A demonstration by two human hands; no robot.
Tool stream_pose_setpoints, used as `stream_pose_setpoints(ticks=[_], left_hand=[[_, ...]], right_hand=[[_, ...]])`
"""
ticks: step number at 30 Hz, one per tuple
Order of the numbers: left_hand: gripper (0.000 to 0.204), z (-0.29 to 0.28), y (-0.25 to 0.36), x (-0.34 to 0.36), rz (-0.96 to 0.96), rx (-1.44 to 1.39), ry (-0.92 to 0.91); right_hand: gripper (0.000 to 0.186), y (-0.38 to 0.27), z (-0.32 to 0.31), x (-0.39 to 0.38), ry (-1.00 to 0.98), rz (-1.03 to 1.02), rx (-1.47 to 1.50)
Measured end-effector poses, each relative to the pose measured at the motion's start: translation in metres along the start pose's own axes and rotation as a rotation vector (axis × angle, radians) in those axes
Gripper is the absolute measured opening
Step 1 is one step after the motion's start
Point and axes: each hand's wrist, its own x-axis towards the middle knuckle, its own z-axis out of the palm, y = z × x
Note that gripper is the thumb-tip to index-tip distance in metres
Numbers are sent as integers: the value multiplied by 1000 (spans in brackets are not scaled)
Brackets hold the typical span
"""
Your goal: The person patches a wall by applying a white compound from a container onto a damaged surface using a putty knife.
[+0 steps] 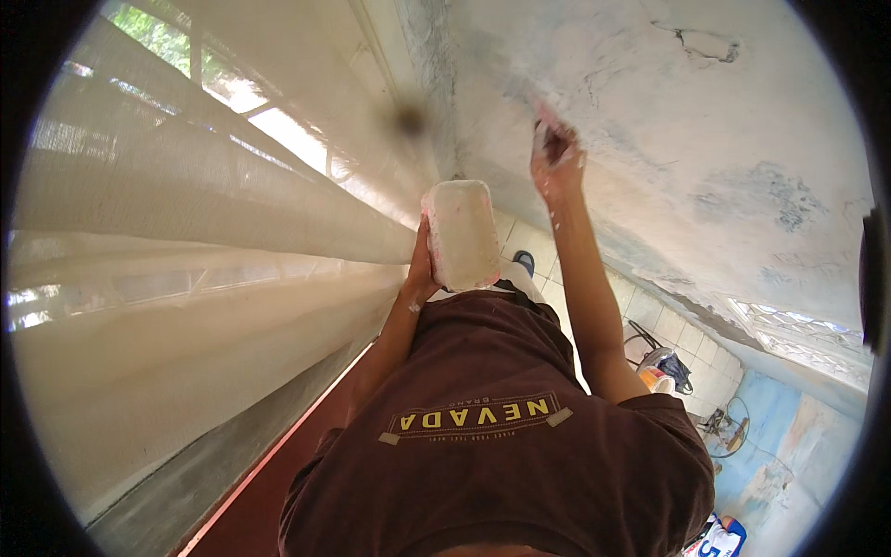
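Note:
My left hand (pixel 422 265) grips the side of a whitish rectangular tub (pixel 466 234) with rounded corners and pinkish smears, held in front of my body. Whether its pale face is an inside or an outer side, I cannot tell. Up by the wall (pixel 640 139), my right hand (pixel 559 158) is closed, spotted with white. A small pinkish piece (pixel 548 114) shows at its fingertips against the wall; blur hides its kind. The wall's surface is patchy white and grey, with a crack toward the top.
Pale curtains (pixel 186 204) hang along the left, before a bright window. Below lies a tiled floor (pixel 673 325), with a dark bag (pixel 677 367) and cables (pixel 733 432) at the lower right. A blue-painted wall (pixel 761 436) stands beyond. A white-and-blue package (pixel 719 538) sits at the bottom right.

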Motion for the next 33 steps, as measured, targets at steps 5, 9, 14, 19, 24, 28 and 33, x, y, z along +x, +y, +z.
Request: stream_pose_setpoints(ticks=[5,9,14,19,24,28,33], left_hand=[[67,12,6,5,-15,-77,-73],[75,5,0,12,5,-80,-78],[80,4,-6,13,-43,-63,-61],[78,-5,-4,7,-26,-73,-29],[70,0,0,1,15,-40,81],[70,-5,1,-1,13,-56,113],[70,9,3,15,-61,-103,-71]], right_hand=[[24,67,-154,54,227,304,-187],[32,103,-147,84,152,318,-260],[27,55,-82,150,102,350,223],[25,-4,49,78,78,215,285],[25,-10,-15,48,-128,-434,-685],[32,39,-119,73,243,634,508],[35,92,-147,122,313,482,434]])
